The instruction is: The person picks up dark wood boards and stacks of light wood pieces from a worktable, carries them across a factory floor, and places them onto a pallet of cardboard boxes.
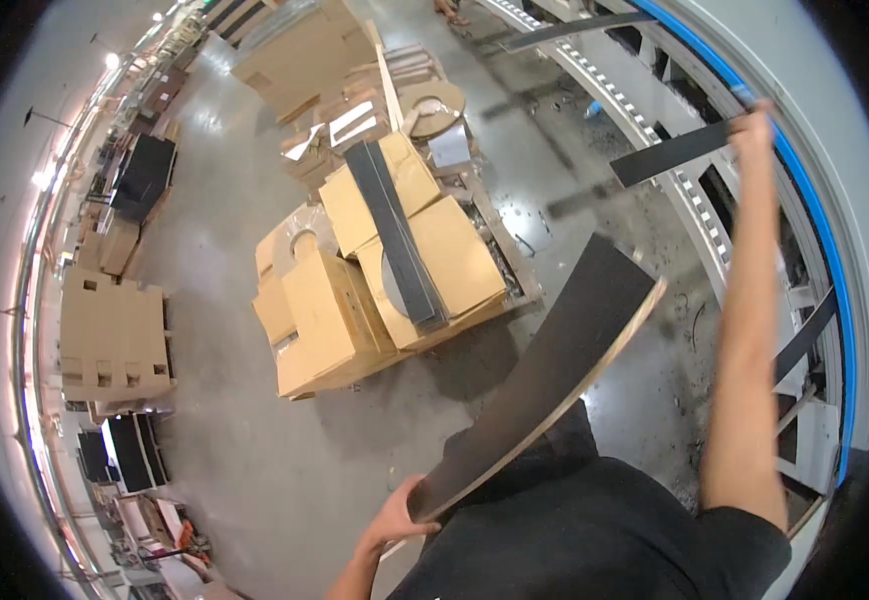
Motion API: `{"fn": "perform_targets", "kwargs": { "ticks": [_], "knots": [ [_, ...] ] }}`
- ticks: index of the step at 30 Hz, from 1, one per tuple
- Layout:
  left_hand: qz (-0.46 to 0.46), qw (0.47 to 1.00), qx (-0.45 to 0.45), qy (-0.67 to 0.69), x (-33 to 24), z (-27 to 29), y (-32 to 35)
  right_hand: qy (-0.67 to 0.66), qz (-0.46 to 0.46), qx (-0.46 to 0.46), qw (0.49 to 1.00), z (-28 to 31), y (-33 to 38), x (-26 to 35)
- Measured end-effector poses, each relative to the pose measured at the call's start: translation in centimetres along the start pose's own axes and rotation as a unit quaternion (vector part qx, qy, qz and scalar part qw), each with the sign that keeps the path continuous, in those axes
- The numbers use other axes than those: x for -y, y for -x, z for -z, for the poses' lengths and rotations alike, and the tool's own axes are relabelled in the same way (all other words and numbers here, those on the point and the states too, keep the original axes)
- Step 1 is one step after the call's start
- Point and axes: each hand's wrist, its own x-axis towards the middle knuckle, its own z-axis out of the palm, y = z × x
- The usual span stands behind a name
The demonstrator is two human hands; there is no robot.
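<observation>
My left hand (pixel 409 517) is closed round the lower end of a long black-faced board (pixel 544 365) with a pale wood edge. The board slants up and away in front of my body, its far end over the floor. My right arm stretches out to the machine at the right. There my right hand (pixel 751 130), slightly blurred, is closed at the end of a narrow black board strip (pixel 669 155), beside the blue band (pixel 804 170) along the machine. The strip's other end juts out over the machine's slotted edge.
A pallet with cardboard boxes (pixel 329 310) stands ahead, with black strips (pixel 394 235) lying across the top. Beyond it are a round cardboard piece (pixel 432 108) and large cardboard sheets (pixel 304 60). More stacked cardboard (pixel 114 335) stands at the left. Another black strip (pixel 574 30) juts from the machine.
</observation>
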Motion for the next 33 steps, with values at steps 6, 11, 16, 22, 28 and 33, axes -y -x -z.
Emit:
{"fn": "perform_targets", "kwargs": {
  "ticks": [6, 11, 16, 22, 28, 33],
  "knots": [
    [0.058, 0.992, -0.114, 0.017, 5.3, 5.2, -4.7, 0.357, 0.399, -0.038, 0.844, 3.0, -2.0, 9.0],
    [0.025, 0.965, -0.259, -0.037, 4.6, 11.5, -20.7, 0.47, 0.31, 0.273, 0.78, 5.5, 16.2, -10.1],
    [0.101, 0.933, -0.341, -0.061, 2.7, 20.4, -39.4, 0.53, 0.103, 0.305, 0.784, 10.4, 34.7, -21.3],
    [0.201, 0.876, -0.426, -0.108, -0.2, 31.0, -59.1, 0.507, -0.113, 0.061, 0.852, 24.9, 46.2, -24.0],
    [0.263, 0.841, -0.454, -0.129, -2.2, 33.8, -72.0, 0.669, -0.102, -0.079, 0.732, 33.5, 55.3, -21.8],
    [0.285, 0.821, -0.473, -0.149, -1.2, 32.4, -77.6, 0.677, -0.131, -0.116, 0.715, 31.1, 62.3, -22.2]
  ]
}}
